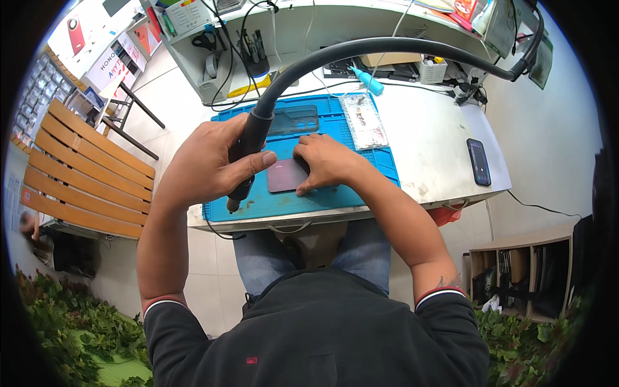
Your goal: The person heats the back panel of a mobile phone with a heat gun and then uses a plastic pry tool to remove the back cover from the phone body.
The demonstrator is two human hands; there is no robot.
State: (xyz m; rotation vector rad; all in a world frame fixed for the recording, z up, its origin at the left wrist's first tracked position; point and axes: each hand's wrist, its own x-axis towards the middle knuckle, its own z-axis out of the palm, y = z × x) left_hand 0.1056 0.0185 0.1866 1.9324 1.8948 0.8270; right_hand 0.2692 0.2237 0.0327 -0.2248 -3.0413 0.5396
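My left hand (216,161) is wrapped round the black handle of a hot air gun (248,138), whose thick hose arches up and off to the right. The gun's metal nozzle (233,205) points down over the near left part of a blue repair mat (258,208). On the mat lies a purple phone (285,176), its glossy flat face up. My right hand (325,161) grips it, fingers curled at its far right corner and thumb at the near edge. Part of the phone is hidden under that hand. The nozzle stays apart from the phone, to its left.
A clear phone case (293,120) lies behind my hands, beside a speckled white pad (363,122) and a light blue bottle (367,80). Another phone (478,162) rests at the right of the white desk (432,142). Cables and tools fill the back shelf; a slatted wooden bench (84,168) stands left.
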